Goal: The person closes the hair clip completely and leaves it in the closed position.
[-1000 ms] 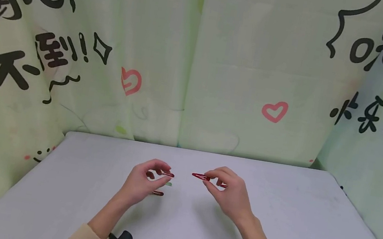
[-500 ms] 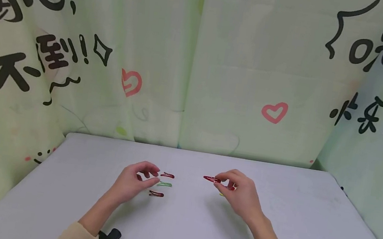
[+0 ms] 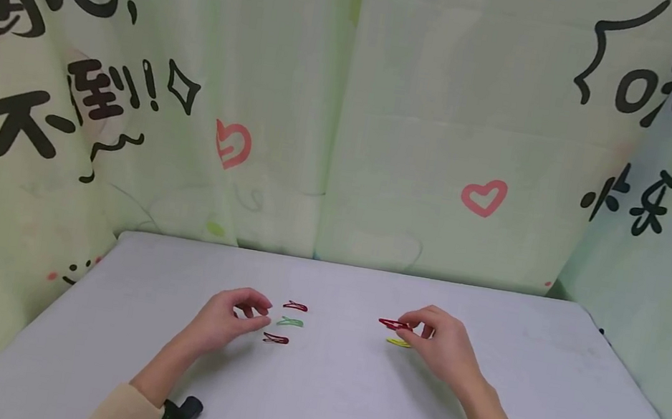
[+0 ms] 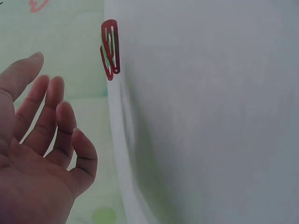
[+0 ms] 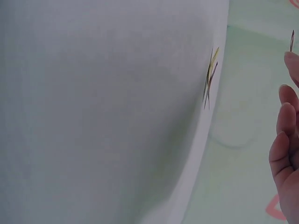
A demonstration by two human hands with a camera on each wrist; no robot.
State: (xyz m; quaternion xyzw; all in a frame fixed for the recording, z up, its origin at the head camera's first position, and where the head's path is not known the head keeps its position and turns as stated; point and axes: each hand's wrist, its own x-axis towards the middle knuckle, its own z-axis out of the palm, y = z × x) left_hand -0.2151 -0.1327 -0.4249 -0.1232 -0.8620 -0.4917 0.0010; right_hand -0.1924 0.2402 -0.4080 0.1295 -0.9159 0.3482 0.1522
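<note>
- Pinches a red hair clip (image 5: 292,42) between thumb and fingertips of the right hand (image 3: 442,347), right of centre in the head view; has carried it steadily rightward over the last second, away from the middle.
- Uncovers a yellow clip (image 3: 398,343) by that shift, just below the red one in the head view, partly hidden by the fingers; shows as thin slivers, yellow and dark, at upper right of the right wrist view, too narrow to count.
- Keeps nothing in the left hand (image 3: 231,320), left of centre, thumb and fingers loosely parted; has drawn back leftward from the clips it hid a second ago.
- Leaves in plain sight at centre-left, on the tabletop (image 3: 315,395), an upper red clip (image 3: 297,306), a green clip (image 3: 291,322) and a lower red clip (image 3: 280,339), lying one below another, apart.
- Seems, judging by this, to leave the left-hand group let go, with handling now in the right hand alone; cannot tell whether the pinched clip touches the tabletop.
</note>
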